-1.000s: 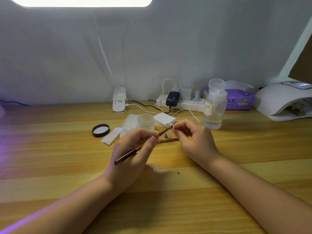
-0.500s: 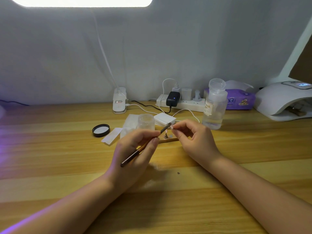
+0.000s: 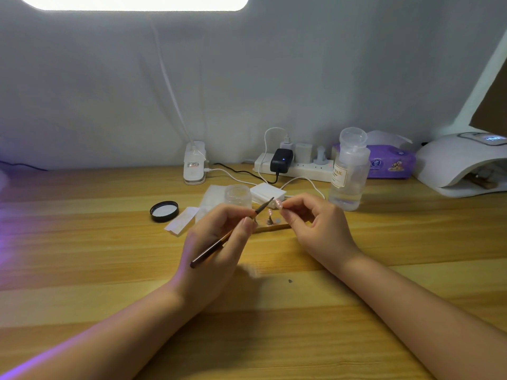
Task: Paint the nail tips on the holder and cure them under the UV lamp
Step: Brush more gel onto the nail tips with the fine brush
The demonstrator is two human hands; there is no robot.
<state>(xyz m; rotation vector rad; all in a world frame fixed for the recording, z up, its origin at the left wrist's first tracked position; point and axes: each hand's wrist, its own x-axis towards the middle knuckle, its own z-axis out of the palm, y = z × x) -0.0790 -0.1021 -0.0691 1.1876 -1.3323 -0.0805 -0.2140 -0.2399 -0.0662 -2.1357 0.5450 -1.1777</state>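
My left hand [image 3: 216, 242] grips a thin dark brush [image 3: 208, 252], its tip raised toward a small pinkish nail tip [image 3: 279, 204]. My right hand [image 3: 315, 229] pinches that nail tip between thumb and forefinger, just above the table. Below and between the hands lies a wooden holder strip [image 3: 274, 228] with a small stand [image 3: 269, 219] on it. The white UV lamp [image 3: 461, 160] sits at the far right, with something inside its opening.
An open clear jar [image 3: 238, 194] stands on white tissue behind my left hand, its black lid [image 3: 164, 211] to the left. A clear liquid bottle [image 3: 348, 174], a power strip [image 3: 296, 167] with cables, a purple wipes pack [image 3: 389, 163] and a white clip device [image 3: 194, 165] line the back.
My left hand has tilted the brush handle lower and drawn the tip slightly closer to the nail tip. My right hand has barely moved.
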